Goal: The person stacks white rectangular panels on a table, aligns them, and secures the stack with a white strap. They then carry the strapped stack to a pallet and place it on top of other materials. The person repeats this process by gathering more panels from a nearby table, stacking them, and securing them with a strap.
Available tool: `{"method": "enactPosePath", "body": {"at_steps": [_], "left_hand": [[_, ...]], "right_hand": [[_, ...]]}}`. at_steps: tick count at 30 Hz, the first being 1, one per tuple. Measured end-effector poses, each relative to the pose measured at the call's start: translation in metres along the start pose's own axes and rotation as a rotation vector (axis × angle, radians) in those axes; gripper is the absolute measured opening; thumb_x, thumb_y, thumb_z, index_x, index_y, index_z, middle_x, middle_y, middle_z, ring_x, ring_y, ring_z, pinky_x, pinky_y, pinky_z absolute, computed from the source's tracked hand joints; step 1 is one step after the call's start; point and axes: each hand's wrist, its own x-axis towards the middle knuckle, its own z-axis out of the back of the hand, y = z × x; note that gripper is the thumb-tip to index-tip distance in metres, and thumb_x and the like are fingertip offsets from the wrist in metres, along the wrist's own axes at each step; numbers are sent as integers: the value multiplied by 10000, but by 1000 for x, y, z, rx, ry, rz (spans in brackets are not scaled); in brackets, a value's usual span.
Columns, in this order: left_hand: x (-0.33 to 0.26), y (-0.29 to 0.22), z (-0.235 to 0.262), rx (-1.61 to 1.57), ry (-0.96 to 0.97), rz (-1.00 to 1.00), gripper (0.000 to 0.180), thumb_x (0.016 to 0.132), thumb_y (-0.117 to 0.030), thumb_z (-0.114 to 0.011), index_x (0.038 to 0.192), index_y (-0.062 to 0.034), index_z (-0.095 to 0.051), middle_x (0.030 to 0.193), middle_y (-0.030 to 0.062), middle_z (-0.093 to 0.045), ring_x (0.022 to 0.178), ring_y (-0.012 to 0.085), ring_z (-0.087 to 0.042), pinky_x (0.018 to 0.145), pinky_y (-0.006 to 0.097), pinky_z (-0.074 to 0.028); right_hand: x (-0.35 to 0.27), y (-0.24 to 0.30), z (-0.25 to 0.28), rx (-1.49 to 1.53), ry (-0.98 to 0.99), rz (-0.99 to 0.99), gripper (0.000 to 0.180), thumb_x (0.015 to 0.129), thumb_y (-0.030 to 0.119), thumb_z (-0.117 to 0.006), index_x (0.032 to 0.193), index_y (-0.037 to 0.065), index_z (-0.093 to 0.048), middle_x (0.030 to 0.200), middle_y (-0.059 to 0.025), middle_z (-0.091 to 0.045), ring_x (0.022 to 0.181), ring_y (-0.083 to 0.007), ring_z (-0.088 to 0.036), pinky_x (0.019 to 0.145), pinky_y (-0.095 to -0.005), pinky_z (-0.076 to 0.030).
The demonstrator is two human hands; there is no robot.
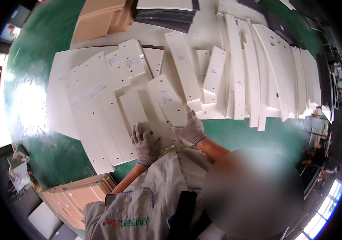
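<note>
My left hand [145,146], in a pale knitted glove, lies with its fingers spread at the near end of a plain narrow white panel [133,105]. My right hand [192,129], gloved the same way, is closed around the near right corner of a labelled white panel [167,98]. One finger reaches up along that panel's right edge, and the thumb is at its near edge. The panel has small dark holes and lies tilted over other white boards. What the fingers touch underneath is hidden.
Long white panels [95,108] lie overlapped at left, and several more [239,76] line the right side. Brown boards [99,20] and dark grey panels [165,18] are stacked at the far side. Brown sheets [73,200] stand near my left arm, above green floor [243,138].
</note>
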Motion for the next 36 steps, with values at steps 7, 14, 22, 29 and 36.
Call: {"method": "enactPosePath", "body": {"at_steps": [7, 14, 22, 29, 36], "left_hand": [[28, -26, 10, -83, -144, 316, 682, 747, -229, -813, 1359, -66, -561, 1621, 270, -296, 1432, 479, -384, 1126, 590, -373], [4, -34, 60, -276, -305, 223, 666, 714, 20, -669, 1358, -52, -515, 1591, 291, -300, 1389, 447, -456, 1131, 519, -439], [9, -41, 54, -326, -231, 142, 640, 692, 16, -657, 1317, -47, -535, 1574, 270, -361, 1331, 416, -518, 1108, 507, -465], [78, -78, 37, -358, 76, -60, 557, 693, -22, -688, 1243, -46, -597, 1473, 252, -458, 1308, 424, -537, 1079, 502, -485], [165, -139, -72, -281, 109, 13, 531, 800, -238, -741, 1279, -52, -607, 1551, 292, -390, 1427, 458, -414, 1154, 562, -377]], "right_hand": [[5, 14, -46, 247, -188, 224, 893, 849, 348, -756, 1544, -22, -335, 1382, -289, -524, 1197, -457, -597, 1010, -497, -522], [121, -66, 9, 22, -372, 304, 458, 962, 229, -647, 1343, -12, -568, 1320, -226, -622, 1236, -386, -589, 1033, -473, -487], [227, -129, 34, -425, -329, -291, 821, 951, 473, -641, 1530, -47, -380, 1554, -250, -450, 1446, -357, -439, 1191, -465, -323], [234, -150, 57, -154, -383, -408, 954, 819, 480, -810, 1493, -38, -378, 1344, -219, -630, 1288, -375, -590, 1085, -450, -458], [138, -153, 65, 553, -550, -167, 749, 738, 435, -850, 1238, -74, -623, 1235, -232, -682, 1129, -355, -661, 962, -441, -512]]}}
